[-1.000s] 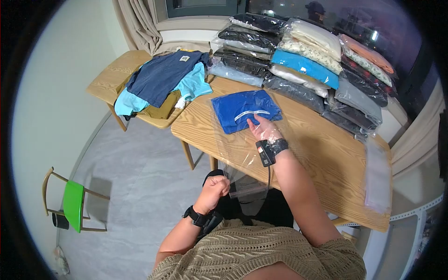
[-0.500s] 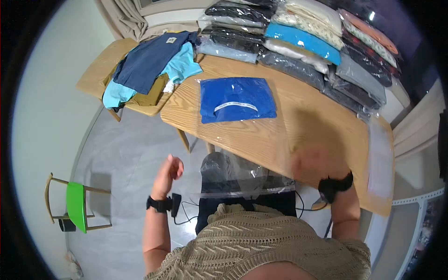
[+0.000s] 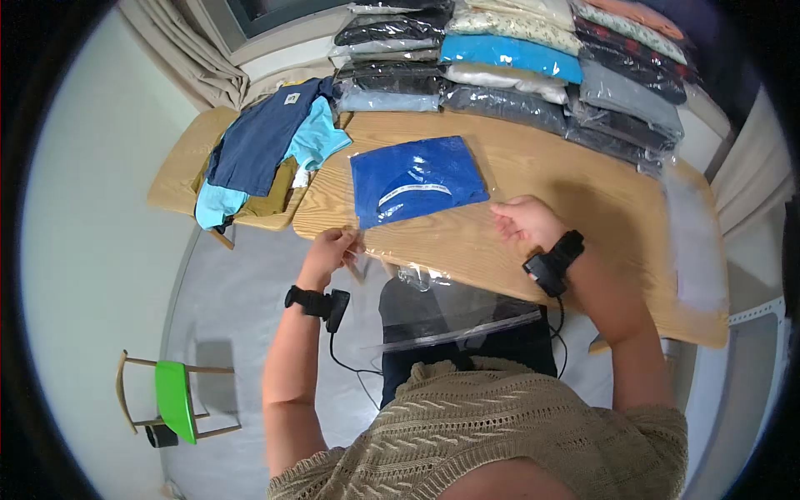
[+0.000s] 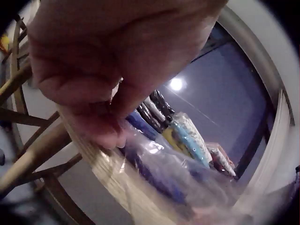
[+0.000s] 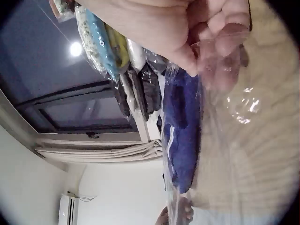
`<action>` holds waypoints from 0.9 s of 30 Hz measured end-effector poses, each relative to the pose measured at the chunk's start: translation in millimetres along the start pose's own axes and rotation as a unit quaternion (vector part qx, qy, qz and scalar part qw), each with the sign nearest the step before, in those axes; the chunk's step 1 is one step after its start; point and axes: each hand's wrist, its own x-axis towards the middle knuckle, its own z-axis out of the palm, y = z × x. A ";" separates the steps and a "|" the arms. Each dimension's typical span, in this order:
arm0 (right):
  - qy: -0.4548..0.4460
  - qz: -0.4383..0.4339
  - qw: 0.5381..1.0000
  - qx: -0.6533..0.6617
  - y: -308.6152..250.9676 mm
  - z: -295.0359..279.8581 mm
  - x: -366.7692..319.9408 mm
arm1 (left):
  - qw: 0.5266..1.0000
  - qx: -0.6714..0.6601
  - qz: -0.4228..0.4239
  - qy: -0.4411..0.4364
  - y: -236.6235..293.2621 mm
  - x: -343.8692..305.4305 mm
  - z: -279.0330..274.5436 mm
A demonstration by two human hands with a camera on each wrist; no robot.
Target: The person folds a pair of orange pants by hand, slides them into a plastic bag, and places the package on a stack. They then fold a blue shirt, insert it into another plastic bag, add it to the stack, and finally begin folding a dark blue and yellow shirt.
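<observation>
A folded blue garment with a white printed strip lies inside a clear plastic bag on the wooden table; the bag's lower end hangs over the near edge above the person's lap. The left hand pinches the bag's left edge, thumb against fingers, just below the garment's near left corner. On the other side, the right hand pinches the bag's right edge near the garment's right corner. In the right wrist view the film passes between thumb and curled fingers of the right hand, beside the blue garment.
Bagged garments stand in several stacks along the table's back. Loose clothes lie on a second table at the left. Flat clear bags lie at the table's right end. A green chair stands on the floor.
The right hand left the garment's front, swung right, then came to the bag's right edge. The left hand moved up from near the lap to the left edge. Both now grip the bag.
</observation>
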 end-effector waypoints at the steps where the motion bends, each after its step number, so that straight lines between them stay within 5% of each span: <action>1: 0.006 0.002 1.000 0.016 0.5 -4.3 -8.9 | 1.000 0.015 0.018 -0.020 1.0 1.7 4.7; 5: 0.100 -0.023 0.994 0.030 18.7 -23.7 -53.6 | 0.997 0.003 0.051 -0.063 -0.3 5.2 31.7; 11: 0.116 0.011 0.991 0.062 60.8 -62.4 -112.9 | 0.984 -0.044 0.047 -0.168 -4.7 -8.7 70.1; 13: 0.111 -0.013 0.988 0.105 70.7 -66.9 -131.3 | 0.989 -0.039 0.118 -0.079 -17.0 -11.5 65.8; 14: 0.153 -0.023 0.988 0.024 68.9 -69.0 -140.7 | 0.967 0.141 0.211 0.024 -25.0 -9.7 61.1; 15: 0.191 -0.031 0.979 -0.059 68.5 -70.3 -146.8 | 0.967 0.141 0.211 0.020 -19.9 -12.0 63.3; 16: 0.192 -0.028 0.979 -0.059 71.0 -69.5 -149.3 | 0.897 0.219 0.376 0.072 -15.0 -17.2 63.3; 17: 0.252 -0.157 0.911 -0.285 73.3 -67.0 -150.5 | 0.790 0.289 0.527 0.122 -10.3 -22.1 62.3; 18: 0.293 -0.275 0.774 -0.489 72.6 -62.0 -152.0 | 0.777 0.343 0.524 0.058 -8.8 -24.7 59.1; 19: 0.294 -0.274 0.775 -0.487 68.4 -56.6 -153.5 | 0.776 0.345 0.525 0.056 -5.5 -26.8 59.0; 21: 0.193 -0.281 0.670 -0.659 53.0 -47.7 -154.5 | 0.683 0.435 0.586 -0.008 4.0 -27.2 62.4; 22: 0.197 -0.282 0.669 -0.659 50.4 -47.5 -152.5 | 0.674 0.450 0.585 -0.030 6.6 -26.5 64.1; 24: 0.110 -0.341 0.738 -0.572 48.3 -48.9 -147.3 | 0.678 0.431 0.592 -0.066 5.1 -21.2 66.1; 27: 0.070 -0.317 0.749 -0.577 53.5 -55.5 -139.8 | 0.693 0.407 0.585 -0.108 3.3 -17.0 66.3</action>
